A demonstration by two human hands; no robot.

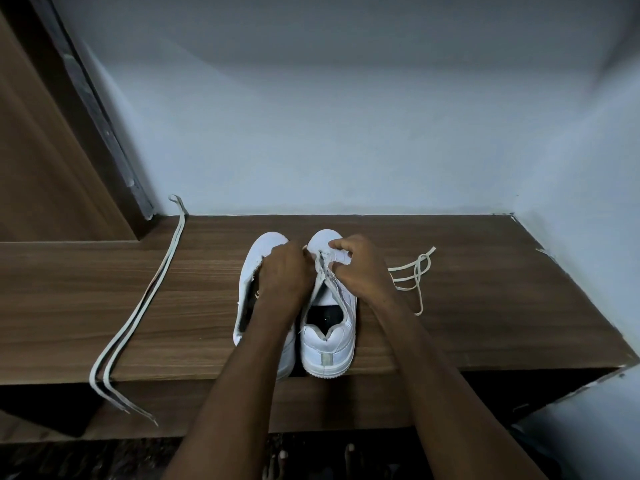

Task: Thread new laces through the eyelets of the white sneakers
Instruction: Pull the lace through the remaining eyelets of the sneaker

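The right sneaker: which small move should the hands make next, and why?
Probably pull the lace through the eyelet near the toe. Both hands, left and right, work at the front of the right sneaker, and much slack lies loose on the wooden shelf.

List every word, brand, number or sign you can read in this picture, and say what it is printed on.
None can be read.
Right sneaker: a plain grey patch on the heel, no lettering visible.
Left sneaker: no print visible; largely covered by the left hand.
Spare lace, trailing lace and wooden bench: no markings.
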